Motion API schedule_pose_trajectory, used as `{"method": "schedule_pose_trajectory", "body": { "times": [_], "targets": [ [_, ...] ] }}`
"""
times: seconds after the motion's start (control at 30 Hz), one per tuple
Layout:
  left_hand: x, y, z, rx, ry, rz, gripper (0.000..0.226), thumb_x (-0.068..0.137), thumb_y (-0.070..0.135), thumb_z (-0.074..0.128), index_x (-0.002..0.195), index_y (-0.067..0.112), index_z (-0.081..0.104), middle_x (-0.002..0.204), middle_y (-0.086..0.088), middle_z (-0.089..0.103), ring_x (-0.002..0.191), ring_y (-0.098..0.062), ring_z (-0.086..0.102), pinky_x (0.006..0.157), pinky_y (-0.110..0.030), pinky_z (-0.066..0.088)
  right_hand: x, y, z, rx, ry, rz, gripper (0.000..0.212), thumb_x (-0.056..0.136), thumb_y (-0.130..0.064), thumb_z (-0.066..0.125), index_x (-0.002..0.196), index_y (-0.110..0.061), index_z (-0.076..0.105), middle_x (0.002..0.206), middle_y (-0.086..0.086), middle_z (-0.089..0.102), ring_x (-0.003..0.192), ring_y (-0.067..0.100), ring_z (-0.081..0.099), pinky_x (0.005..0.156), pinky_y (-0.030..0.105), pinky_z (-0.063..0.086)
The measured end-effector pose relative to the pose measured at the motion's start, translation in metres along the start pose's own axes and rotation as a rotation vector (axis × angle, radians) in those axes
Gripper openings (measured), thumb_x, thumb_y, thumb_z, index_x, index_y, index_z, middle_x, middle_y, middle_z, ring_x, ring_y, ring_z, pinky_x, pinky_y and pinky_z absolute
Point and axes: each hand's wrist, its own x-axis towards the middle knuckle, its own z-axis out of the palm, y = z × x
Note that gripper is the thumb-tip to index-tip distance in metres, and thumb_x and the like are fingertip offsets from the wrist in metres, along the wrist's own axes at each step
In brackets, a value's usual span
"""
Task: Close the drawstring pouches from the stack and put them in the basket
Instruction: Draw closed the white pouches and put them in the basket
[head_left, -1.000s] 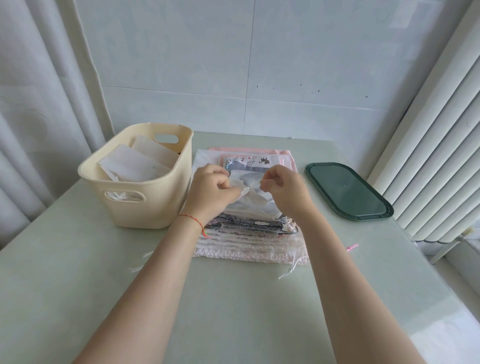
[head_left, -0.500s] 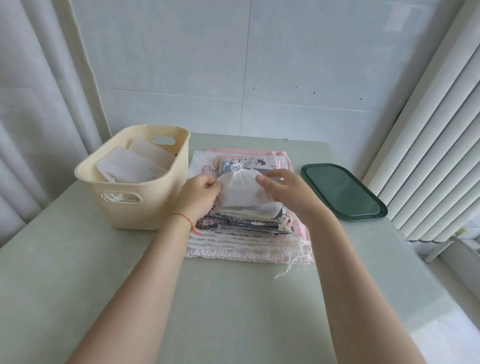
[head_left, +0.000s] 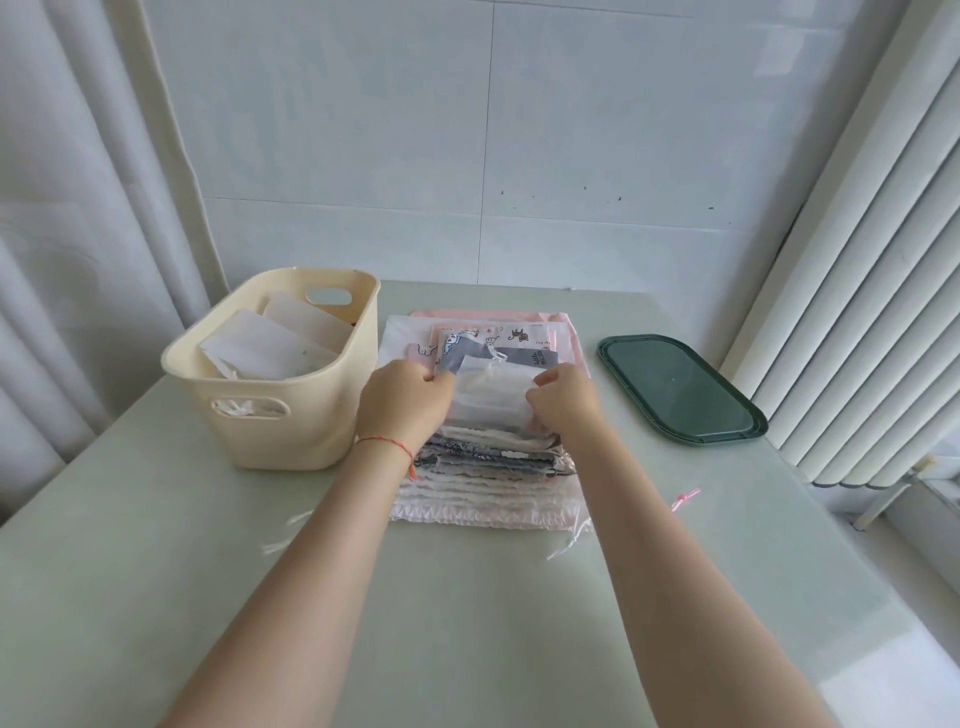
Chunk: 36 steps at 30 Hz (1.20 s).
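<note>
A stack of flat drawstring pouches (head_left: 483, 483) lies in the middle of the table, patterned, grey and pink ones showing. On top sits a small white gauzy pouch (head_left: 491, 389). My left hand (head_left: 402, 402) pinches its left edge and my right hand (head_left: 563, 397) pinches its right edge, both with curled fingers. The pouch's far end looks gathered, with a short cord loop poking out. A cream plastic basket (head_left: 332, 415) stands just left of the stack and holds several white pouches (head_left: 265, 345).
A dark green oval tray (head_left: 680, 389) lies to the right of the stack. A small pink cord piece (head_left: 684, 498) and loose white strings (head_left: 288, 530) lie on the pale green table (head_left: 467, 623). Curtains hang left and right; a tiled wall stands behind.
My hands were pinching close together at the pouch's mouth. They have since spread apart to its side edges, and the white pouch now lies flatter on the stack.
</note>
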Motion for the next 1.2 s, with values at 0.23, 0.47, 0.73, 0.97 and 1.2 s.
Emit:
{"method": "schedule_pose_trajectory", "body": {
  "times": [0.23, 0.47, 0.73, 0.97, 1.2],
  "targets": [
    [0.004, 0.017, 0.012, -0.298, -0.316, -0.244, 0.068, 0.090, 0.050, 0.054, 0.136, 0.002, 0.040, 0.060, -0.008, 0.070, 0.036, -0.015, 0.051, 0.034, -0.016, 0.033, -0.007, -0.001, -0.021, 0.522, -0.077, 0.209, 0.022, 0.087, 0.005, 0.059, 0.106, -0.004, 0.054, 0.067, 0.011, 0.060, 0.058, 0.023, 0.060, 0.060, 0.034, 0.052],
    [0.008, 0.031, 0.013, -0.675, -0.177, -0.194, 0.012, 0.083, 0.018, 0.061, 0.089, 0.010, 0.068, 0.097, -0.014, 0.067, 0.079, -0.028, 0.068, 0.064, -0.037, 0.061, -0.044, -0.010, -0.047, 0.340, -0.307, 0.033, 0.027, 0.087, -0.008, 0.065, 0.111, -0.002, 0.054, 0.108, 0.016, 0.063, 0.088, 0.027, 0.066, 0.076, 0.041, 0.060],
    [0.016, 0.049, -0.042, -0.494, -0.276, 0.034, 0.018, 0.085, 0.020, 0.069, 0.076, 0.006, 0.062, 0.071, -0.008, 0.061, 0.066, -0.022, 0.061, 0.058, -0.032, 0.057, -0.046, -0.039, -0.066, 0.547, -0.499, -0.173, 0.038, 0.089, -0.031, 0.069, 0.112, -0.001, 0.065, 0.106, 0.016, 0.067, 0.093, 0.026, 0.069, 0.082, 0.037, 0.058],
    [0.035, -0.008, -0.125, 0.243, 0.302, 0.114, 0.027, 0.092, 0.027, 0.047, 0.104, 0.018, 0.070, 0.115, -0.011, 0.060, 0.112, -0.033, 0.051, 0.092, -0.037, 0.041, -0.045, -0.107, -0.013, 0.554, -0.164, -0.240, 0.022, 0.086, -0.021, 0.074, 0.075, -0.008, 0.059, 0.073, 0.012, 0.058, 0.064, 0.025, 0.059, 0.073, 0.044, 0.056],
    [0.052, -0.080, -0.163, 0.106, 0.092, -0.149, 0.034, 0.094, 0.018, 0.040, 0.117, 0.008, 0.064, 0.126, -0.019, 0.060, 0.120, -0.037, 0.053, 0.099, -0.038, 0.043, -0.066, -0.187, 0.068, 0.211, 0.036, -0.652, 0.041, 0.084, -0.031, 0.072, 0.062, -0.015, 0.042, 0.057, -0.005, 0.036, 0.055, 0.013, 0.034, 0.049, 0.025, 0.022]
  ]
}}
